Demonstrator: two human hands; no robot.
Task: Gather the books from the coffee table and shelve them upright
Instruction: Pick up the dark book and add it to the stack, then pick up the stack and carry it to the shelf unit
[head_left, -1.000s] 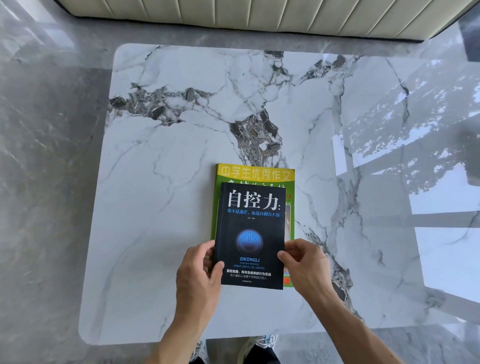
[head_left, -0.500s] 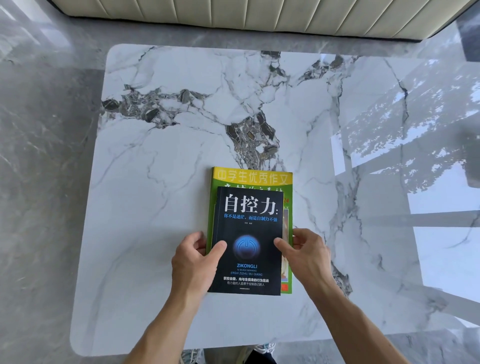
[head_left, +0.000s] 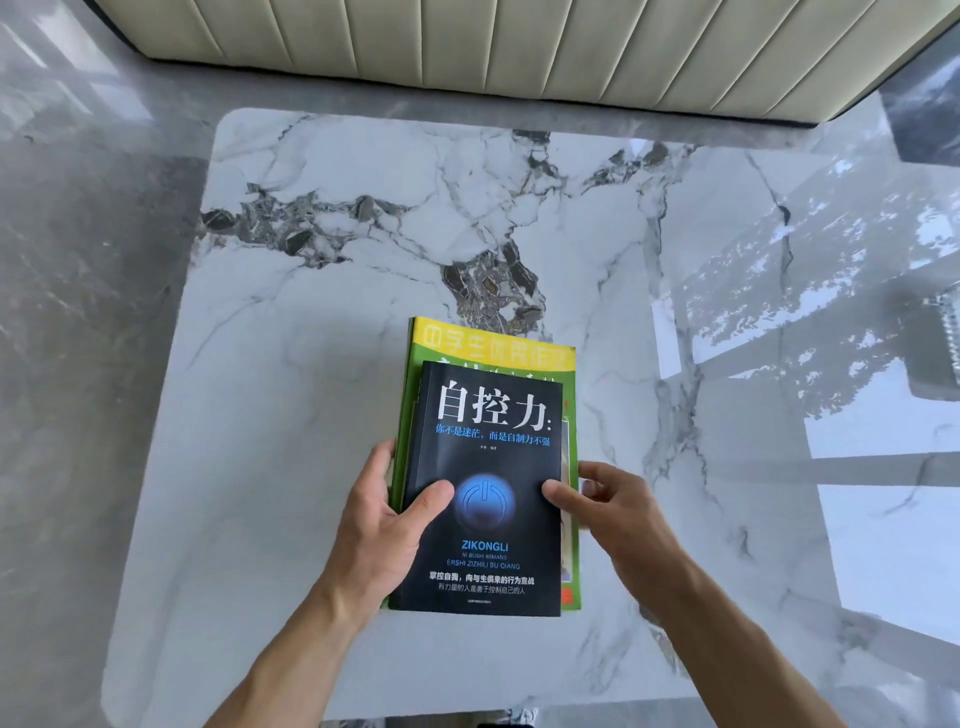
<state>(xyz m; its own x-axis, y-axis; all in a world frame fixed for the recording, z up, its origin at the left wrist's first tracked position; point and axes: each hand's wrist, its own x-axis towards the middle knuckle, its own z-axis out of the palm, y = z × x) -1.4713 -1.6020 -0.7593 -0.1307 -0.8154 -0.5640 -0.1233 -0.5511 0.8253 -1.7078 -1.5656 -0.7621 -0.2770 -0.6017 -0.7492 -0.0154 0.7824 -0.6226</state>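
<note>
A black book (head_left: 488, 457) with white Chinese title and a blue glowing emblem lies on top of a larger green and yellow book (head_left: 488, 345), stacked in the near middle of the white marble coffee table (head_left: 311, 364). My left hand (head_left: 382, 525) grips the stack's left edge, thumb on the black cover and fingers under the side. My right hand (head_left: 618, 512) grips the right edge the same way, thumb on the cover. The near end of the stack looks slightly raised off the table.
A cream ribbed sofa (head_left: 519, 47) runs along the far side of the table. Grey marble floor (head_left: 78, 312) lies to the left. A glossy reflective surface (head_left: 857, 364) with bright window glare adjoins the table on the right.
Both hands slid further up the sides of the stack and closed on it. The stack has come nearer to me and its near end appears to lift.
</note>
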